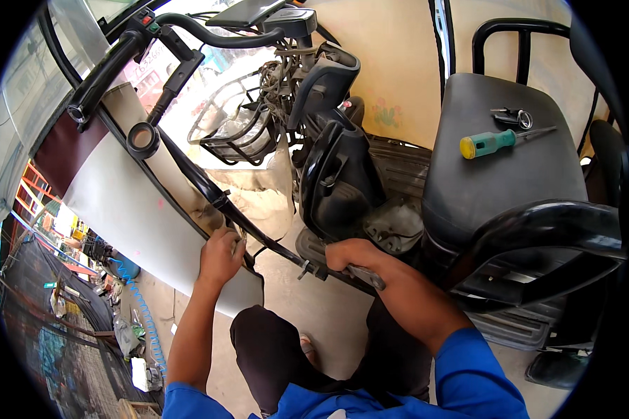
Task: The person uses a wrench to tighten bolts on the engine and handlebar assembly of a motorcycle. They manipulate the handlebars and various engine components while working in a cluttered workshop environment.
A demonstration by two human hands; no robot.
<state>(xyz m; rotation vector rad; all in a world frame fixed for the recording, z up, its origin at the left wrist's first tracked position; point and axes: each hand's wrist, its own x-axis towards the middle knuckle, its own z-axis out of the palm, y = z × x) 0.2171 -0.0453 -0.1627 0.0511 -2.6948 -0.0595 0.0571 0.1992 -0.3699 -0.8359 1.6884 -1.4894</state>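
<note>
- The black tubular bar point(190, 167) is seen running diagonally beside the white panel point(136, 199), in front of the person.
- At its lower end a metal clamp point(307, 267) is seen in place; whether it is tightened cannot be told.
- The left hand point(221, 255) is curled in at the panel's edge, beside the bar; whether anything small is pinched cannot be told.
- The right hand point(349, 254) is closed around a grey metal hand tool point(367, 276), near the clamp; the tool's working end is hidden.
- Stage: work at the bar's lower end is judged to be under way; no finished state is shown, and the amount left cannot be judged.
- At the steering column, wiring point(276, 84) is left exposed, above and beside the wire basket point(237, 146).
- On the black seat point(503, 181), a green-handled screwdriver point(488, 145) and a key ring point(523, 119) are laid down, out of hand.
</note>
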